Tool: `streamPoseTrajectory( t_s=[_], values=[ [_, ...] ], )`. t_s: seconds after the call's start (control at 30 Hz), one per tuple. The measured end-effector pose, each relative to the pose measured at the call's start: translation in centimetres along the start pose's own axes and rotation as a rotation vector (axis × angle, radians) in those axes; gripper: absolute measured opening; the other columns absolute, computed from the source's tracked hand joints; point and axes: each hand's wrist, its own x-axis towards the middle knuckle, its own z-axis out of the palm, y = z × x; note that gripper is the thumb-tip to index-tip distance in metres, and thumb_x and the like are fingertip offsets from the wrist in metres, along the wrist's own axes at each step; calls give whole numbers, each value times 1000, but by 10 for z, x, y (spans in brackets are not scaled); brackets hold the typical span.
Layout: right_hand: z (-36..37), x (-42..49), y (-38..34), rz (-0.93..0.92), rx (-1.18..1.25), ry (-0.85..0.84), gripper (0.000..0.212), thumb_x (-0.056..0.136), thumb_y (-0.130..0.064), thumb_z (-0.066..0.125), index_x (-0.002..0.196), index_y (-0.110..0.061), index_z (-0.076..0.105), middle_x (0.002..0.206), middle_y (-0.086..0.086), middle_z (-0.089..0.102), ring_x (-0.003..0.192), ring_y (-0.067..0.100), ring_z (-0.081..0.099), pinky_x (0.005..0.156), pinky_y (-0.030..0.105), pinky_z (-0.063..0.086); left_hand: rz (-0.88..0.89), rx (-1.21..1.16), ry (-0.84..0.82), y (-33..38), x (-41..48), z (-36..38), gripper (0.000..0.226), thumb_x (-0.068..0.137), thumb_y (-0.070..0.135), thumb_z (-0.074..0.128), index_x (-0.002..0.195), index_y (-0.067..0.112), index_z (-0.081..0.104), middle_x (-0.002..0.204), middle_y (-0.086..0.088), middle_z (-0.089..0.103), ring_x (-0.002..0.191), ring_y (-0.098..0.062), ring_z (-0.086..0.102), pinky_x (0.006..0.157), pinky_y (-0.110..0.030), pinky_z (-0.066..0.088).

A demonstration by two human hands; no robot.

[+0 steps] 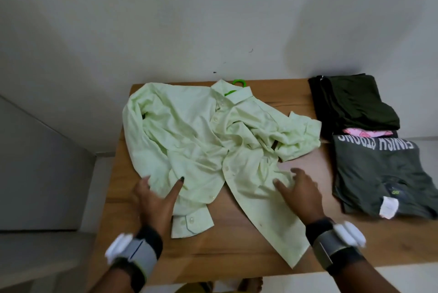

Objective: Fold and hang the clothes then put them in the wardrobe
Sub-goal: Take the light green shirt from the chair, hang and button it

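Shirt (189, 141) lies lengthwise, collar toward the wall.

Left grip (156, 200) and right grip (299, 192) both reach forward, fingers spread, palms down.

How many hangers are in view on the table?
1: a green hanger pokes out of the light green shirt's collar at the table's far edge. Others may lie hidden under the clothes.

Head view, angled down, near table (237, 257)
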Motion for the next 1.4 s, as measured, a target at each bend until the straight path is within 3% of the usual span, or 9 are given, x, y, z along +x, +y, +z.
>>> streamPoseTrajectory(
  t_s=[0.2,0.33,0.5,0.7,0.83,0.93,1.1,1.3,1.4],
  values=[
    [-46,-4,-17,47,768,-603,32,82,-41,70,94,-11,72,99,8,72,96,27,65,93,43,50,-229,-20,-517,25,-8,-31,26,80,33,79,97,22,63,106,1,68,86,-9,62,64,-20,46],
    [-69,9,-32,125,1772,-712,49,88,-18,39,132,-11,58,130,8,60,120,29,54,105,41,37,3,-387,-317,58,14,-53,44,88,20,68,128,26,51,121,7,60,112,-15,58,88,-32,47],
    [-40,1,-49,64,1429,-545,61,84,21,38,131,-15,54,126,8,64,108,29,61,82,36,54,-251,-1147,-443,46,4,-50,86,47,46,84,125,19,60,120,-6,63,110,-26,56,93,-40,47],
    [-42,-9,-69,107,1174,-372,7,89,-14,68,96,-17,66,82,-2,66,64,7,60,60,22,47,-56,-739,-222,26,-18,-34,67,82,5,72,135,36,45,137,3,49,115,-15,59,83,-34,57],
    [-64,-11,-74,15,1128,-255,13,90,-22,69,82,-13,64,74,2,66,64,13,61,59,25,51,-358,-519,-16,13,-20,-19,99,44,25,97,125,27,40,120,-5,57,93,-19,63,70,-37,58],
    [-91,-10,-89,-63,1196,-247,25,95,-22,62,73,-14,53,60,0,52,49,10,47,44,20,41,-644,-656,-164,25,-33,-3,53,68,24,88,110,13,57,93,-5,60,61,-14,51,45,-23,46],
    [-106,13,-87,201,1855,-224,25,99,-38,49,98,-15,61,89,2,71,86,19,69,79,32,56,-791,-696,-259,37,-46,15,27,82,31,76,85,11,58,55,-3,50,58,-14,43,68,-34,52],
    [-20,-8,-52,225,1473,-593,26,96,-11,49,117,-17,63,109,7,67,94,31,63,86,43,52,-589,-1044,-119,40,-45,18,40,94,24,40,130,14,53,120,-9,61,95,-24,61,100,-40,44],
    [-17,-12,-55,171,1525,-646,41,98,-9,51,137,-22,52,132,11,61,123,35,56,106,57,40,-515,-1181,-58,36,-48,14,33,96,23,33,109,10,60,87,-8,70,73,-22,69,89,-45,55]
  ],
)
